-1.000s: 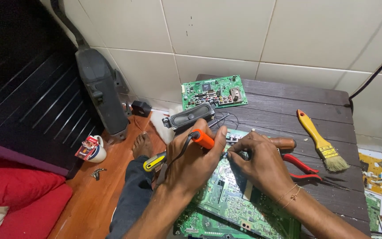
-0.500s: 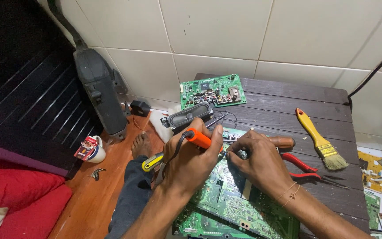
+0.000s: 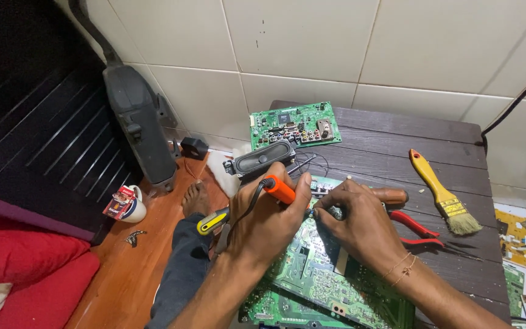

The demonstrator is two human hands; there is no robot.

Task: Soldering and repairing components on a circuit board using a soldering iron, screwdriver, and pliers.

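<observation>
L hand (image 3: 269, 222) grips soldering iron (image 3: 279, 189), axis upper-left to lower-right, tip toward board (image 3: 330, 280)

Bare dark table (image 3: 397, 143) behind the hands; speaker (image 3: 261, 159) left, pliers (image 3: 418, 228) and brush (image 3: 442, 194) right.

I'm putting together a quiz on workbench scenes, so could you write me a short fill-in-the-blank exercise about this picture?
1. The left hand holds a soldering iron whose grip is coloured ____.
2. Both hands work over a large circuit board coloured ____.
3. The paintbrush on the dark wooden table has a ____ handle.
4. The pliers beside the right hand have ____ handles.

Missing words: orange; green; yellow; red
</observation>
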